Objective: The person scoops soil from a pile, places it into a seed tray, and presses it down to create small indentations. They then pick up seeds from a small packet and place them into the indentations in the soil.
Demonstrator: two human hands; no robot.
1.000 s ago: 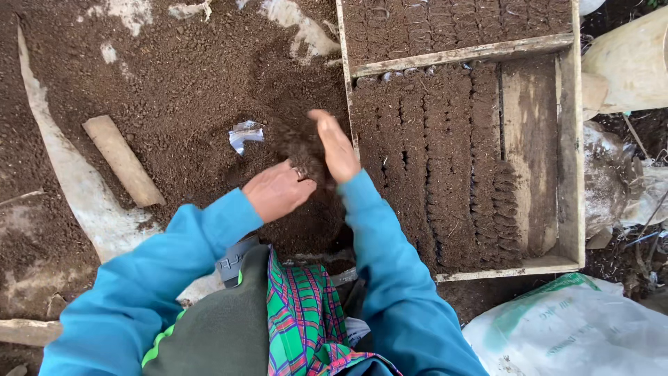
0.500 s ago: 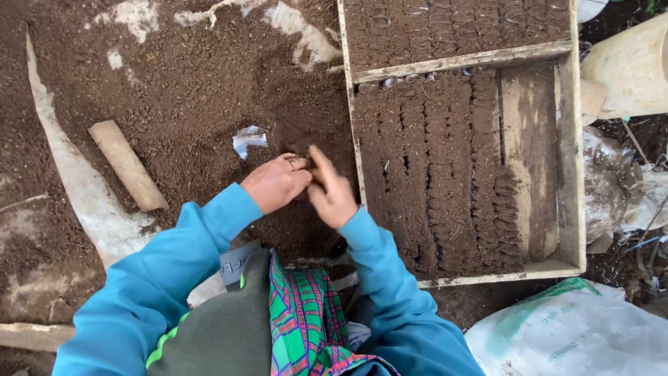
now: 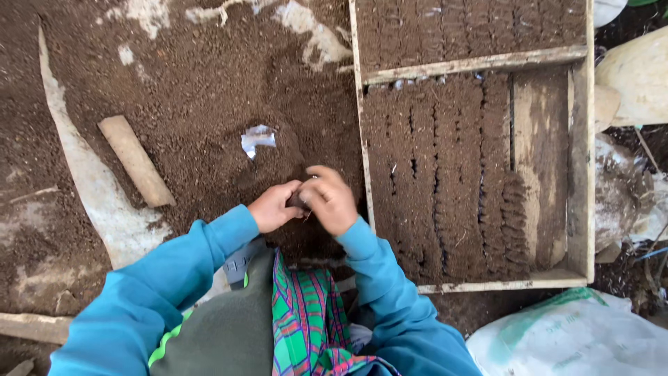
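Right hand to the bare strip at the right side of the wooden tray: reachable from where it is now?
Probably yes. The right hand is cupped with the left hand around a small dark lump just left of the wooden tray. The bare strip lies beyond rows of packed soil; nothing stands above them.

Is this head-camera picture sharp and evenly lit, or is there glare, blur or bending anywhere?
Head view: soft, even daylight with only faint shadows; the soil pile looks crisp. Mild glare whitens the pale sack at lower right and the plastic scrap. The left hand and right hand are slightly soft where they meet. The wooden tray edges bow a little, hinting at wide-lens distortion.
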